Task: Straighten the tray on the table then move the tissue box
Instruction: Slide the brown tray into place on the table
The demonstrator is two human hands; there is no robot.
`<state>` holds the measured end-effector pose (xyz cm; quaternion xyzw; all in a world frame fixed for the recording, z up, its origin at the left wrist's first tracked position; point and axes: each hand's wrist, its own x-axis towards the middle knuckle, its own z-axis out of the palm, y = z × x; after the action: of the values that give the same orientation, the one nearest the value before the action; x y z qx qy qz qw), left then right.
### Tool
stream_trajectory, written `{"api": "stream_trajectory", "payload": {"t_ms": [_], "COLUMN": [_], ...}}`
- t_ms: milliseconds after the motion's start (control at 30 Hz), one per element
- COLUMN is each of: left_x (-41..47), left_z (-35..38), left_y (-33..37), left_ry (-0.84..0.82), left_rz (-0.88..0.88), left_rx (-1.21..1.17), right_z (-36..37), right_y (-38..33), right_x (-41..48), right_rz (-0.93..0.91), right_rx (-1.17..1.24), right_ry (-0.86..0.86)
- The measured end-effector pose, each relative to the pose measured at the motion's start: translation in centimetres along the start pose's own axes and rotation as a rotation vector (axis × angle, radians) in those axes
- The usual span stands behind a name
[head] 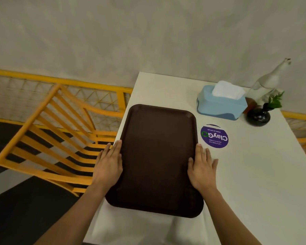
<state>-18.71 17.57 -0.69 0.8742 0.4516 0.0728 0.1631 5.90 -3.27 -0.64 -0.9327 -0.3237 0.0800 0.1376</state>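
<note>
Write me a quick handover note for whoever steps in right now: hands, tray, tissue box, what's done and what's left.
Left hand: flat, open, against the tray's left edge.
Right hand: flat, open, against its right edge.
Tray: empty, on the white table, its left edge at the table's edge, looking slightly skewed.
Tissue box: untouched at the far side, beside the black vase.
Done: nothing confirmed; straightening underway.
Left: square the tray, then move the box.
</note>
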Motion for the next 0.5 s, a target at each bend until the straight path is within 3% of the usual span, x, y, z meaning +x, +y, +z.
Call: {"api": "stream_trajectory", "payload": {"t_ms": [500], "left_x": [-1.1], "left_z": [-0.4], "left_y": [-1.5], "left_ry": [-0.071], "left_rz": [0.021], "left_rx": [-0.104], "right_z": [0.6], "right_y": [-0.6], "right_x": [-3.2], "right_rz": [0.08], "right_rx": [0.011], "right_ry": [0.023]}}
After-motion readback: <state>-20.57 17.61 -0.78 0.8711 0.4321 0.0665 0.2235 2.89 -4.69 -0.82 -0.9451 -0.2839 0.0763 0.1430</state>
